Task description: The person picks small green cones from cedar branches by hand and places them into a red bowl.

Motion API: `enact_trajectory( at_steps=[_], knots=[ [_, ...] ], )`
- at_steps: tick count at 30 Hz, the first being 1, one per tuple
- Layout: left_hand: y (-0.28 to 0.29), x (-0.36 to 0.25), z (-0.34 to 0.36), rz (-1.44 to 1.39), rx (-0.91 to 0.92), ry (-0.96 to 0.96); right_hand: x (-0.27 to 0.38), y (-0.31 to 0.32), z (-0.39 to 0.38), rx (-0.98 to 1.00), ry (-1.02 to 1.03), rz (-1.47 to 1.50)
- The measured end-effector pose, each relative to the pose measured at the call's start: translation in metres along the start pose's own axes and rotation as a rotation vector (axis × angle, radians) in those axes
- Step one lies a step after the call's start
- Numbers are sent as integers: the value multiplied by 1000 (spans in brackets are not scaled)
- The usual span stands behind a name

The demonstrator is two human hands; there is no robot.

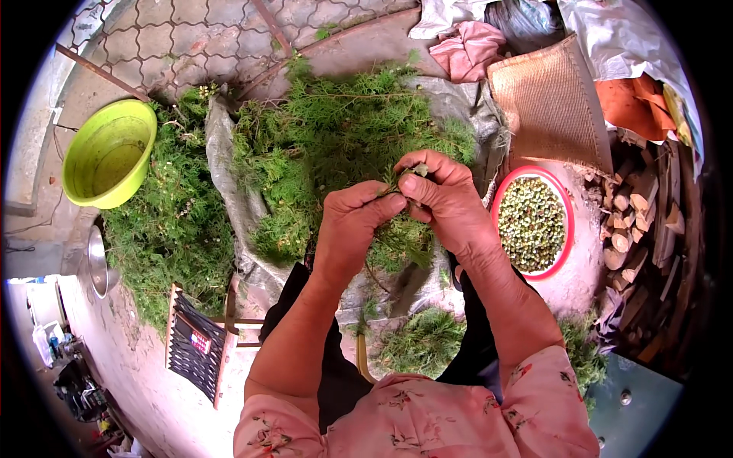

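My left hand (347,221) and my right hand (450,202) meet in front of me, fingers pinched together around a green evergreen sprig (403,244). The sprig's feathery leaves hang below the fingers. A small pale green bit shows at the right fingertips, too small to name surely. Beneath the hands, a heap of leafy evergreen branches (343,114) lies on a grey plastic sheet (223,153). To the right of my right forearm stands a round basin with a red rim (571,221), filled with small green cones or seeds (533,225).
An empty lime-green tub (107,160) stands at far left, beside more cut branches (168,206). A small folding chair (197,343) is near left. Stacked firewood (634,214), a woven sack (546,99) and a pink cloth (467,52) lie right. Metal lattice (191,46) spans the back.
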State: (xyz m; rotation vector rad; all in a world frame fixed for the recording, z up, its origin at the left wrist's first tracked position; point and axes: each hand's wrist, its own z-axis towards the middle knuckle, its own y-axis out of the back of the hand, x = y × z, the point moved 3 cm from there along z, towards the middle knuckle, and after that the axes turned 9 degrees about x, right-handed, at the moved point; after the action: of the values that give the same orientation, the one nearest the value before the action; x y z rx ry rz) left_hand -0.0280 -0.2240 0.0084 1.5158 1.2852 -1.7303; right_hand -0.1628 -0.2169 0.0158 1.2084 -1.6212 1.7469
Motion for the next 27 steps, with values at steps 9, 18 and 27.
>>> enact_trajectory(
  at_steps=[9,18,27],
  knots=[
    [9,0,4,-614,75,78,3,11,3,-64,5,454],
    [43,-4,14,-1074,145,-149,17,164,-29,-441,142,423],
    [48,-16,14,-1115,160,-326,29,321,-158,-1080,24,-1208]
  ],
)
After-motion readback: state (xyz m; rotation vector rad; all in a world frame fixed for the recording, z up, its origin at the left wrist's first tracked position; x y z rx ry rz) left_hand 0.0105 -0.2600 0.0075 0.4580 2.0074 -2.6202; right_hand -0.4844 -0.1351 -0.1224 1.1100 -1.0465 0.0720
